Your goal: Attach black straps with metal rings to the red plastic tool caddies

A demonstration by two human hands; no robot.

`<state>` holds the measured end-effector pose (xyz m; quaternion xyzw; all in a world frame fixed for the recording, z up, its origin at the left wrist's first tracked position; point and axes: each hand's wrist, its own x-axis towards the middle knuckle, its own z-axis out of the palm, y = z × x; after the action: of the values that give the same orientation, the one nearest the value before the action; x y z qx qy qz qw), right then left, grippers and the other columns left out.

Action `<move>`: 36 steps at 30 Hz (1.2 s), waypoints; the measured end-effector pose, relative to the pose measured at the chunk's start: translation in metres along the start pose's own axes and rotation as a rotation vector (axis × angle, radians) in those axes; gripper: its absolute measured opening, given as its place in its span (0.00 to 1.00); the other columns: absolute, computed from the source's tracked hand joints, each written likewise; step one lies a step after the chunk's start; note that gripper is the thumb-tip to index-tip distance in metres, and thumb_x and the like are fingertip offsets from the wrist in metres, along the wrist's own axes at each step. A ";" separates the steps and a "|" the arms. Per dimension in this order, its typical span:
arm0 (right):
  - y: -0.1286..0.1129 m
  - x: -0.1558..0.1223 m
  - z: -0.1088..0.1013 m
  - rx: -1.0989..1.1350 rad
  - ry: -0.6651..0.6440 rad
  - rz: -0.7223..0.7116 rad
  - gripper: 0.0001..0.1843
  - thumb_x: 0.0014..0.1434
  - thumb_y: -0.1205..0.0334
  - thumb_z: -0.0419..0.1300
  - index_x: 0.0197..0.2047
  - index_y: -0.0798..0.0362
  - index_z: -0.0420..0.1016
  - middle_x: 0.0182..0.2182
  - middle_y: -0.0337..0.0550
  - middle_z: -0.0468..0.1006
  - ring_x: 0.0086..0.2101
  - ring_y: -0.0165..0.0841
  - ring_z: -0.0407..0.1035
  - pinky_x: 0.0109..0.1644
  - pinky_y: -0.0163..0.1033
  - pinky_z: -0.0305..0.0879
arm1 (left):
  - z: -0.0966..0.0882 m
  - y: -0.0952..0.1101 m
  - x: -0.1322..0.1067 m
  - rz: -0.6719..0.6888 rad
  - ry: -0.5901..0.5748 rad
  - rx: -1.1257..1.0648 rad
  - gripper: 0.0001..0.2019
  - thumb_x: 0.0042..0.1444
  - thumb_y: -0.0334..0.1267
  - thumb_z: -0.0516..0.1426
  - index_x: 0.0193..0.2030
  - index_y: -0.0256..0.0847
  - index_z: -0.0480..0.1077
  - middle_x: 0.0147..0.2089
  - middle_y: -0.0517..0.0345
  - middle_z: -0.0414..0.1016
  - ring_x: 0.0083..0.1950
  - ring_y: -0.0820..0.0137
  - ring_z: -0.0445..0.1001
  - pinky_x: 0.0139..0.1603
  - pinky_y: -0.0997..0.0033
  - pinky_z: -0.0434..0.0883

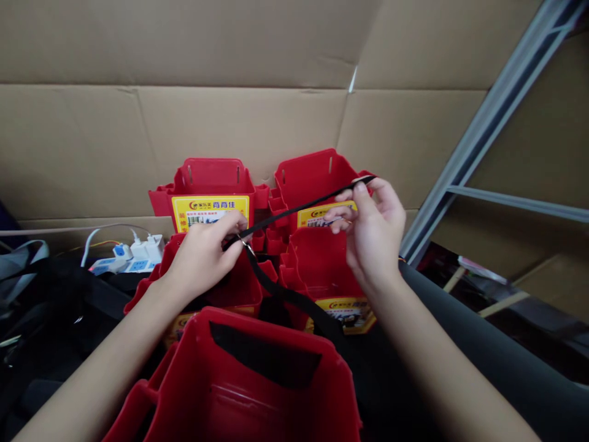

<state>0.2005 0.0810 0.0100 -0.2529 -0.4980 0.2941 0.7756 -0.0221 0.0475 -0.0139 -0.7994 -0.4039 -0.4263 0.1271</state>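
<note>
Between my hands a black strap (299,210) is drawn out in a straight line. My left hand (209,248) pinches it beside a small metal buckle (246,244). Higher up, my right hand (375,224) grips the strap's end between thumb and forefinger, its other fingers loosely curled. From the buckle another length of the black strap hangs down to the right behind the nearest red plastic bin (202,380). A black band lies across the inside of that bin's back wall. Its lower part is cut off by the frame.
Several more red bins (214,172) with yellow labels stand behind, against a cardboard wall (239,123). A power strip (138,265) with plugs and cables lies at left, near dark straps. A metal frame (488,104) slants along the right.
</note>
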 end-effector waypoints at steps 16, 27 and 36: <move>-0.004 -0.057 0.030 -0.189 -0.671 0.223 0.15 0.47 0.65 0.65 0.36 0.53 0.63 0.32 0.38 0.76 0.33 0.28 0.73 0.34 0.30 0.71 | 0.001 0.010 0.001 -0.015 0.101 -0.002 0.14 0.56 0.29 0.51 0.45 0.39 0.74 0.41 0.58 0.80 0.39 0.67 0.78 0.37 0.77 0.70; 0.005 -0.063 0.028 -0.578 -0.632 -0.153 0.07 0.54 0.68 0.58 0.38 0.54 0.73 0.31 0.38 0.77 0.28 0.24 0.69 0.28 0.28 0.65 | 0.009 0.006 -0.001 -0.080 0.135 -0.042 0.15 0.54 0.29 0.52 0.47 0.36 0.73 0.43 0.54 0.79 0.41 0.64 0.78 0.42 0.71 0.73; 0.013 -0.056 0.028 -0.274 -0.679 0.189 0.09 0.54 0.63 0.57 0.39 0.55 0.74 0.32 0.42 0.72 0.26 0.25 0.66 0.29 0.33 0.68 | 0.010 0.010 -0.002 -0.050 0.165 -0.030 0.13 0.54 0.28 0.53 0.45 0.38 0.74 0.43 0.56 0.79 0.43 0.66 0.78 0.44 0.71 0.73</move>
<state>0.1538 0.0535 -0.0237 -0.2873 -0.7358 0.3620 0.4950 -0.0097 0.0453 -0.0203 -0.7531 -0.4051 -0.4999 0.1373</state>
